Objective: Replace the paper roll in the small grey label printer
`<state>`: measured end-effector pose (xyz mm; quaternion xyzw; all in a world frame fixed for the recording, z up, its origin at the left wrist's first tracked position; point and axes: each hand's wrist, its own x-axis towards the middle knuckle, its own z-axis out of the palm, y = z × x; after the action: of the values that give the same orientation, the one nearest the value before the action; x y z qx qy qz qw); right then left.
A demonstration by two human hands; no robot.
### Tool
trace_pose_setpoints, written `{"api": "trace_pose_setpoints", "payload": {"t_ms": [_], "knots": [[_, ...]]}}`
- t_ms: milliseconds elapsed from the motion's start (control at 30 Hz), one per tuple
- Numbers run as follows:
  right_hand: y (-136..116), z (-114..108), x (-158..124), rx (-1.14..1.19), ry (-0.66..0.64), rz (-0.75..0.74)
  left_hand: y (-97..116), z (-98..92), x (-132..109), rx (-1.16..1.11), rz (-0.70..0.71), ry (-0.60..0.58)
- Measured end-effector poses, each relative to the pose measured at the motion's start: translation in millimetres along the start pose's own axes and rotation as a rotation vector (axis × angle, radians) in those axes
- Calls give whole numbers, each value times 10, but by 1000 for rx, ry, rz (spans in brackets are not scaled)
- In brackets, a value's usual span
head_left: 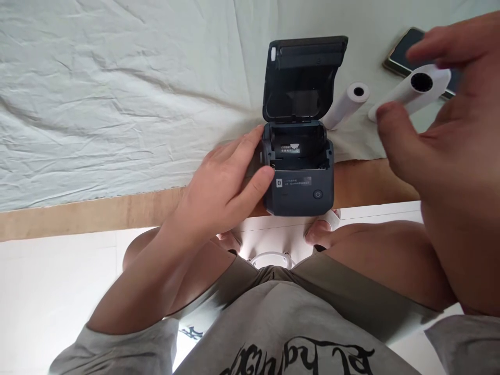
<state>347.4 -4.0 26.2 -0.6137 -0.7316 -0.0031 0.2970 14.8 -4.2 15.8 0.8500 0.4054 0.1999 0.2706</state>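
Right hand (453, 140) nearest the camera, the person spreads thumb and fingers well apart about the larger white roll (402, 96), though whether they touch it cannot be told; the left hand (226, 182) lies with fingers extended against the left side of the dark printer (300, 161), thumb at its edge, not wrapped round. The printer sits at the table's wooden edge (78, 214), its lid (302, 78) tipped back, compartment exposed; just beside stands the smaller roll (346, 107), and farther off, partly hidden, a phone (406, 44) rests on pale cloth (117, 104)

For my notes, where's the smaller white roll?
In the head view, the smaller white roll is right of the open printer, left of the larger roll.
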Motion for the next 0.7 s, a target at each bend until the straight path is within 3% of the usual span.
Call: {"api": "trace_pose_setpoints", "payload": {"t_ms": [100,200,333,400,567,700], "knots": [[-211,56,13,36,-10,-214,-57,13,-19,5,2,-35],[-318,94,-12,49,-47,-239,-87,31,-48,2,26,-51],[-342,83,-70,-78,47,-283,-75,66,-87,25,47,-66],[-307,107,-61,-83,24,-279,-53,84,-96,50,42,-68],[-148,237,51,-133,-171,-182,-23,91,-93,93,24,-74],[-80,152,62,-132,-186,-101,-52,69,-93,101,48,-104]]}}
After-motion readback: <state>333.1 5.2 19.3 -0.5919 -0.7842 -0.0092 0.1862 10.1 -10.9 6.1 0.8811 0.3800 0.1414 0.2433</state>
